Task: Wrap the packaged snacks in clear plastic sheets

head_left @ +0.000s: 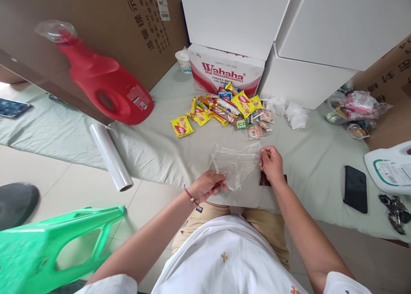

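A clear plastic bag is stretched between my two hands, above the front part of the cloth-covered table. My left hand pinches its lower left edge. At its upper right corner, my right hand grips the film with closed fingers. Partly covered by my right hand and wrist, a dark red packet lies on the cloth. Beyond the bag is a heap of wrapped snacks, with yellow packets, thin bars and small biscuit packs among them.
A red jug and a plastic film roll are on the left. Behind the snacks stands a Wahaha carton, beside crumpled clear bags. A phone, keys and a white jug lie right. A green stool stands lower left.
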A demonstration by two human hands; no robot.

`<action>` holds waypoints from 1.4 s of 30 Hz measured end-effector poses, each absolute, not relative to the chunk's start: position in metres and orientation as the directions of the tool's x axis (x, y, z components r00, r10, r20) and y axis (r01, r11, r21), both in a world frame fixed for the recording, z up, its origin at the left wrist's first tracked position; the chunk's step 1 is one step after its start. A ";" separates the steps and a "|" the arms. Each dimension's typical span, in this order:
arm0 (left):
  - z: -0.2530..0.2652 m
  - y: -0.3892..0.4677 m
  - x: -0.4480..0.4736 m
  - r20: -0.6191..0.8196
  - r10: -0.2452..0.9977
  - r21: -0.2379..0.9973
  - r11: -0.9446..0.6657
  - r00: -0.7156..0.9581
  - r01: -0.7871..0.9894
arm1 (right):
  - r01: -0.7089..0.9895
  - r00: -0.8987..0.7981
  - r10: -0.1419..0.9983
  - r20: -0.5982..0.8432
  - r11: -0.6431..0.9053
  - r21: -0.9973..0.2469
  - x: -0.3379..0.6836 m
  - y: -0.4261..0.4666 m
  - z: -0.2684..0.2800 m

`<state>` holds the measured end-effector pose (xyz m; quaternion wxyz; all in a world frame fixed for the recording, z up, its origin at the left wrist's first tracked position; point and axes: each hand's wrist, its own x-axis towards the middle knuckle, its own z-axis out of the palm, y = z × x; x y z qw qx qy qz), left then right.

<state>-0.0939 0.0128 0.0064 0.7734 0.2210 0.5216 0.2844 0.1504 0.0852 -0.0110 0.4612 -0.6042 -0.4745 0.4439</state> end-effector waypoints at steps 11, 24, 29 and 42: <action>0.023 -0.025 -0.134 -0.392 0.865 0.873 0.457 -0.314 0.169 | 0.322 0.024 0.997 -0.079 -0.083 -0.943 0.144 0.119 -0.025; -0.016 0.033 -0.098 0.068 0.992 0.856 -0.111 0.103 0.505 | 0.483 -0.622 0.781 0.062 0.445 -0.754 0.132 0.061 0.008; -0.026 0.027 -0.118 0.104 0.970 0.883 -0.191 0.219 0.428 | 0.346 -0.579 0.809 0.100 0.355 -0.868 0.184 0.052 0.012; -0.024 0.032 -0.138 -0.050 0.778 0.674 -0.436 0.626 0.596 | 0.663 -0.436 0.856 0.277 0.514 -0.545 0.223 0.035 0.041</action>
